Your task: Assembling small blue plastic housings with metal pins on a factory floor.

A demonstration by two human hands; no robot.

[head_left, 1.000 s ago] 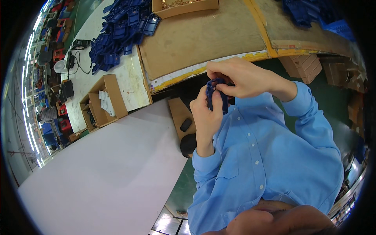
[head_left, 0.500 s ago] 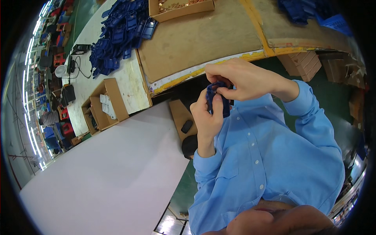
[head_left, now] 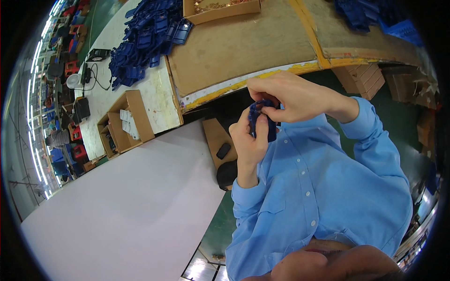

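In front of my chest I hold a small dark blue plastic part [head_left: 272, 130], close to the table's front edge. My left hand [head_left: 250, 143] is closed round its left side, with the thumb pressed along its face. My right hand [head_left: 297, 97] comes over from the right, its thumb and bent fingers pinching at the part's upper end. Those fingers hide whatever small piece may be between them. A heap of similar blue plastic parts [head_left: 152, 35] lies on the table at the far left, beside a shallow cardboard tray [head_left: 227, 15] of small copper-coloured metal pieces.
A brown board [head_left: 243, 51] covers the worktable before me. At left stands a divided cardboard box [head_left: 140, 112] with white papers. A large white panel [head_left: 122, 210] fills the lower left. More blue parts [head_left: 358, 16] lie at the far right, and cartons [head_left: 361, 79] stand under the table.
Both hands keep their grip on the blue part, with only slight finger movement at its upper end. The view has shifted a little.
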